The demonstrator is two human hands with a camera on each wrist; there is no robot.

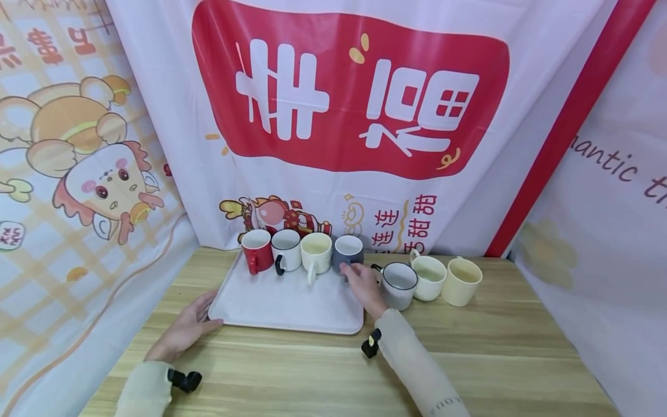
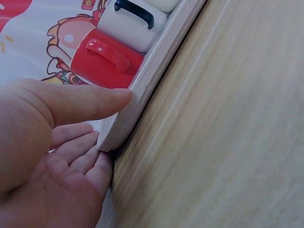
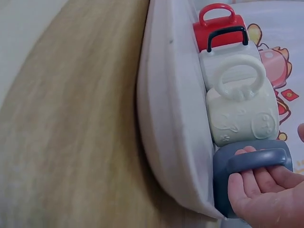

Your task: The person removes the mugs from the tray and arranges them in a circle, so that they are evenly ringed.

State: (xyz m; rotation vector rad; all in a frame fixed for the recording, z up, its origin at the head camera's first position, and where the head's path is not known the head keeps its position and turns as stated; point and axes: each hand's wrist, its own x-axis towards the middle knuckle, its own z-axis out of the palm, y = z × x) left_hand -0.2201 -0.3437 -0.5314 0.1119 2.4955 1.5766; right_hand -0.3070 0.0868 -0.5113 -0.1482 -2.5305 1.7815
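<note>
My left hand (image 1: 183, 327) holds the near left corner of a white tray (image 1: 286, 307), thumb at the front rim and long fingers along the side. A row of mugs stands at the tray's far side: a red mug (image 1: 257, 252), a white mug (image 1: 286, 252) with a black handle, and a cream mug (image 1: 316, 252). At the row's right end is a blue-grey mug (image 3: 223, 164). My right hand (image 1: 365, 286) grips that mug, its fingers passed through the handle (image 3: 259, 160), as the right wrist view shows.
Right of the tray, on the wooden table (image 1: 469, 359), stand a grey mug (image 1: 399, 292) with a dark rim, a white mug (image 1: 428, 284) and a pale yellow mug (image 1: 461, 286). A printed curtain (image 1: 344, 185) hangs right behind the row, and another sheet (image 1: 88, 255) borders the left.
</note>
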